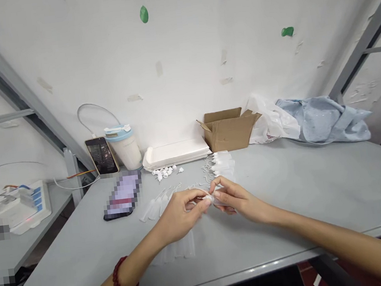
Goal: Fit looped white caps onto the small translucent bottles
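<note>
Both my hands meet over the middle of the grey table [301, 185]. My left hand [181, 213] and my right hand [233, 198] are each pinched on the same small clear plastic piece [209, 199] held between them. A red bead bracelet [121, 279] is on my left wrist. Under and behind my hands lie several clear plastic tubes [156, 206]. A group of small white caps [164, 171] sits further back, and a cluster of white-tipped pieces [220, 162] is beyond my right hand.
A phone [122, 195] lies flat at the left; another phone [101, 155] leans by a white lidded cup [124, 146]. White foam trays [176, 154], an open cardboard box [228, 129], a plastic bag [270, 122] and blue cloth [321, 119] line the wall. A power strip [21, 203] is far left.
</note>
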Demonstrator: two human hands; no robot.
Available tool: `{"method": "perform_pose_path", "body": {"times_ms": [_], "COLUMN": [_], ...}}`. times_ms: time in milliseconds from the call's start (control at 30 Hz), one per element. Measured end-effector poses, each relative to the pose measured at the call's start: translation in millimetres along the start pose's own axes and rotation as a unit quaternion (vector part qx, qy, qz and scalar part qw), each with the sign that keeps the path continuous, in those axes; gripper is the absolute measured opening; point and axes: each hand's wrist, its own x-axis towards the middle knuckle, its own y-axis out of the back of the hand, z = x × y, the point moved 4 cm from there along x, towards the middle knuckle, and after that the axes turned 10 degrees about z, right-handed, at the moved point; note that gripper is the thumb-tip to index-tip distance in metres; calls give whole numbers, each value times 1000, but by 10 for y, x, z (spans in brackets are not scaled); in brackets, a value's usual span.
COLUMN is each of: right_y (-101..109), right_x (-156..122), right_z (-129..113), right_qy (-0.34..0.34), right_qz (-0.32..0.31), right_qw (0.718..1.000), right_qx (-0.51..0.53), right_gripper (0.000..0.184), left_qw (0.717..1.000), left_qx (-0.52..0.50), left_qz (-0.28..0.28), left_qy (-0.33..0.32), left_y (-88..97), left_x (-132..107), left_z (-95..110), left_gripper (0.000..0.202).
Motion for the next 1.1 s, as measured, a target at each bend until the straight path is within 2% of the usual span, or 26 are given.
{"method": "perform_pose_path", "body": {"times_ms": [133,233,333,433,567,667,933,1033,1100], "right_y": [-17,-28,-30,-26,-27,-22,-32,-16,7], "right_x": [-7,-11,-12,-13,-11,-4,0,-5,-7], "right_z": [-11,-20,-16,-9,-14,-11,10,-16,-23], "right_qy": [4,6,1,-14,-32,-31,-15,27,74], "right_qz": [1,3,4,7,1,2,3,26,52], "right_qw": [1000,1000,1000,1000,999,999,999,991,970], "right_qx": [-13,-16,-18,-7,4,4,-39,-130,-227], "right_gripper": [24,25,26,28,30,31,29,28,27], "left_qw": [997,995,997,1000,998,997,998,996,994], "left_qx": [-15,-6,-7,4,49,61,15,15,9], "left_qz": [4,-2,-13,-9,21,35,-7,23,43], "left_qy": [78,97,77,30,-32,-43,67,86,97], "left_y": [-12,-29,-39,-38,-25,-17,-46,-14,13], "left_x": [-7,-13,-16,-20,-29,-27,-14,-2,8], "left_z": [-64,-108,-101,-61,-29,-25,-75,-100,-112], "left_gripper": [31,36,33,25,17,16,29,31,34]}}
